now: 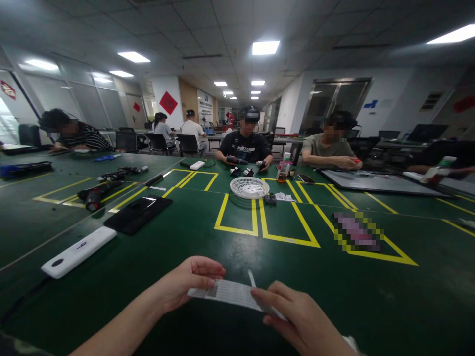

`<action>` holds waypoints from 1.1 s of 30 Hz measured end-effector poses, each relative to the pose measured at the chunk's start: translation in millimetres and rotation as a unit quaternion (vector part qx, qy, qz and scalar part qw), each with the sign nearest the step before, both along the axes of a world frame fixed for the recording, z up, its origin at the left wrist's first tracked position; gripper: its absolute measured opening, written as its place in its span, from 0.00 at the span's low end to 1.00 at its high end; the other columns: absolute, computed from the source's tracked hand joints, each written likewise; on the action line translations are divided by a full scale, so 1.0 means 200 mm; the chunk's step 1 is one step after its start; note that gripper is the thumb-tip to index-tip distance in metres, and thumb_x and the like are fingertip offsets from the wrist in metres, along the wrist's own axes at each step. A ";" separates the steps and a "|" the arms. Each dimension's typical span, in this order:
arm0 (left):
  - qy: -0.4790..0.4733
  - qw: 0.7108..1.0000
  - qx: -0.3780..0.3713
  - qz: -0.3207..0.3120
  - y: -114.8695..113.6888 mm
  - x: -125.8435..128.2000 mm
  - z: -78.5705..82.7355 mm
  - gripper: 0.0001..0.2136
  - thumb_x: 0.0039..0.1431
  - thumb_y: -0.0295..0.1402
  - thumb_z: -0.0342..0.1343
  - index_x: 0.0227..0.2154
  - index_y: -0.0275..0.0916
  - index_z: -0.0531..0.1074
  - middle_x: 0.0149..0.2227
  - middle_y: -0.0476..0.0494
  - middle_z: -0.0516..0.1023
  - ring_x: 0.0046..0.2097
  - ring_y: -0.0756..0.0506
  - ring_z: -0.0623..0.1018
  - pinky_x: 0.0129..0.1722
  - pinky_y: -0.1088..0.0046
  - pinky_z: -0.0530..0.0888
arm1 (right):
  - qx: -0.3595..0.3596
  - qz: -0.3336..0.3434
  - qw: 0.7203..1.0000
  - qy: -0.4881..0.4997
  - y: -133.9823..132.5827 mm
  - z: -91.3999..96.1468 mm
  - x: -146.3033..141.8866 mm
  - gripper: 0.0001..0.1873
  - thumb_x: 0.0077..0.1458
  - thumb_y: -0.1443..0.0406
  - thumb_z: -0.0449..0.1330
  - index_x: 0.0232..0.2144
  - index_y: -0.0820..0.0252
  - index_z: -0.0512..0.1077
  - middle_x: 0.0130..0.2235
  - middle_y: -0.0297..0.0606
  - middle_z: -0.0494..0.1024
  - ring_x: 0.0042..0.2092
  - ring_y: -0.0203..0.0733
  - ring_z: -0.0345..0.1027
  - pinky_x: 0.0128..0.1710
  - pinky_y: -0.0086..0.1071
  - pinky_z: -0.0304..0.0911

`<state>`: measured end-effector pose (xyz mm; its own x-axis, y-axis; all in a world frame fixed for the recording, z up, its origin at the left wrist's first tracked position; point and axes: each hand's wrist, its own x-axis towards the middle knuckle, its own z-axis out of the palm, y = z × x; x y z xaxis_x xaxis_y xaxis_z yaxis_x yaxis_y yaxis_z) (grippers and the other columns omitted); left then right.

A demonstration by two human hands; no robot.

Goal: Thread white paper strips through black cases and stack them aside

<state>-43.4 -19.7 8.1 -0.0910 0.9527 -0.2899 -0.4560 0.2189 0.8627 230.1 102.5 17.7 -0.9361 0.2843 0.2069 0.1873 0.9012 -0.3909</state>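
A white sheet of labels [235, 292], narrow and marked with fine printed rows, is held between my hands just above the green table [156, 267]. My left hand [185, 284] pinches its left end, thumb on top. At the other end, my right hand [300, 314] is closed on the sheet and hides part of it. A thin pale strip [251, 278] sticks up beside my right index finger; whether it is stuck to the sheet or held apart, I cannot tell.
A white power bank [79, 252] and a black glossy panel [139, 212] lie to the left, near a power drill [98, 194]. Ahead stands a white plastic basket [249, 188] among yellow tape outlines [291, 241]. A blurred-out item [356, 231] lies right. Several people sit around.
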 end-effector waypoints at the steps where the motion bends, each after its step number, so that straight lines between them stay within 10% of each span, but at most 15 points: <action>1: 0.024 0.999 0.003 -0.021 0.00 -0.02 -0.02 0.21 0.37 0.25 0.73 0.38 0.34 0.78 0.45 0.36 0.80 0.47 0.39 0.79 0.46 0.65 0.76 | -0.006 0.006 1.000 -0.007 0.00 0.00 0.00 0.23 0.65 0.65 0.55 0.61 0.44 0.61 0.46 0.35 0.75 0.39 0.38 0.72 0.36 0.28 0.68; 5: 0.291 0.954 0.028 -0.061 0.02 -0.26 -0.10 0.31 0.51 0.41 0.66 0.57 0.39 0.68 0.58 0.34 0.70 0.58 0.37 0.72 0.55 0.60 0.71 | 0.016 -0.005 1.000 -0.005 0.02 -0.01 -0.01 0.23 0.65 0.65 0.54 0.60 0.44 0.62 0.46 0.36 0.74 0.40 0.39 0.72 0.36 0.30 0.68; 9: 0.703 0.686 -0.126 0.138 0.08 -0.69 -0.15 0.35 0.60 0.51 0.50 0.65 0.35 0.57 0.67 0.35 0.56 0.66 0.35 0.59 0.63 0.57 0.61 | 0.027 -0.028 0.999 0.000 0.05 -0.03 0.00 0.23 0.65 0.65 0.54 0.61 0.44 0.60 0.46 0.36 0.73 0.40 0.40 0.72 0.37 0.32 0.68; 13: 0.730 0.594 -0.251 0.225 0.08 -1.09 -0.17 0.43 0.57 0.51 0.49 0.63 0.14 0.54 0.66 0.13 0.47 0.67 0.21 0.49 0.62 0.40 0.50 | 0.031 -0.034 0.999 0.007 0.06 -0.03 0.03 0.22 0.66 0.64 0.53 0.61 0.44 0.60 0.46 0.36 0.73 0.41 0.40 0.72 0.38 0.33 0.69; 25: 0.756 0.543 -0.330 0.155 0.00 -1.42 -0.23 0.38 0.56 0.55 0.44 0.52 0.19 0.69 0.57 0.13 0.66 0.57 0.22 0.67 0.59 0.36 0.52 | 0.052 -0.068 0.995 0.045 0.12 -0.01 0.04 0.20 0.68 0.63 0.49 0.61 0.47 0.61 0.46 0.38 0.73 0.41 0.40 0.72 0.38 0.34 0.69; 33: 0.804 0.539 -0.239 0.079 0.06 -1.15 -0.21 0.37 0.60 0.54 0.44 0.57 0.23 0.66 0.61 0.17 0.61 0.62 0.26 0.63 0.61 0.39 0.51 | 0.095 -0.079 0.988 0.089 0.11 0.01 0.05 0.21 0.67 0.63 0.48 0.61 0.48 0.62 0.46 0.41 0.74 0.40 0.42 0.72 0.38 0.35 0.71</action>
<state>-272.5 -8.6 -34.0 -0.6598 0.7476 0.0763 0.7510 0.6594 0.0333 240.0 124.4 19.0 -0.8275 0.3641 0.4275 0.2746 0.9264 -0.2575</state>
